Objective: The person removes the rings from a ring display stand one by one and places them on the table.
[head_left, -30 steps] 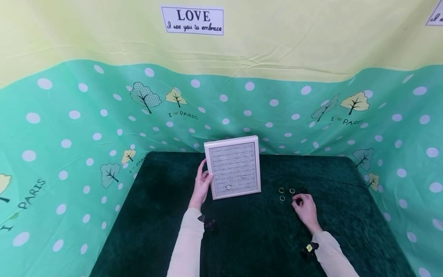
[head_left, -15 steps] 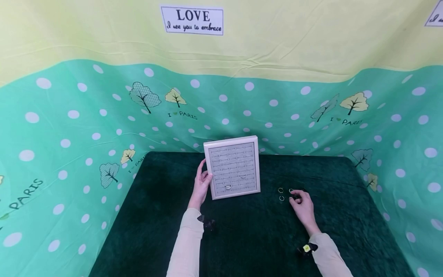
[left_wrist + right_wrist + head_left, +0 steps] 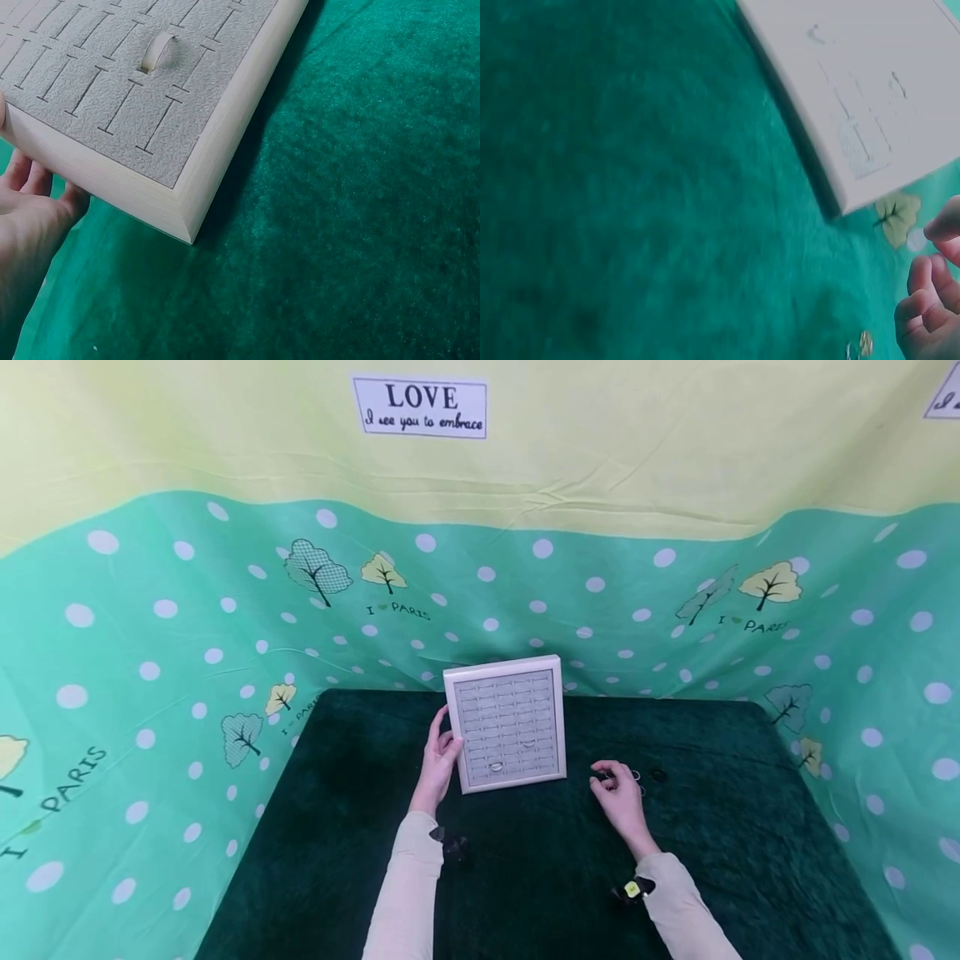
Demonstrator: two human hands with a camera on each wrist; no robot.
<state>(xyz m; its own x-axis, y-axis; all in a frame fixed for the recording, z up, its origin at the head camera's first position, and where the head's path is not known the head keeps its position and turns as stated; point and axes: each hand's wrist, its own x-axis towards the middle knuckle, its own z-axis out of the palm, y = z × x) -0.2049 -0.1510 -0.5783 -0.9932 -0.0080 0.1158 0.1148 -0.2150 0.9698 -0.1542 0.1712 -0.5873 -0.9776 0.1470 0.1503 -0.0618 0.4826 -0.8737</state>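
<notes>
My left hand (image 3: 437, 768) grips the left edge of a white-framed ring display tray (image 3: 508, 722), thumb at the front and fingers behind. The tray stands tilted up; its grey slotted pad carries two rings, one of them a silver band (image 3: 157, 51) near the lower corner. Right of the tray, my right hand (image 3: 618, 797) hovers low over loose rings, fingers loosely curled. In the right wrist view a gap shows between thumb and fingertips (image 3: 922, 266), with no ring visible there. One silver ring (image 3: 637, 776) shows beside the knuckles; the hand partly covers other rings.
A small dark round thing (image 3: 658, 774) lies right of the rings. Dark green velvet cloth (image 3: 525, 877) covers the table. A green dotted curtain (image 3: 540, 577) hangs behind the tray and along both sides.
My right hand has moved left across the loose rings, uncovering those on the right and covering those on the left. My left hand and the tray stay in place.
</notes>
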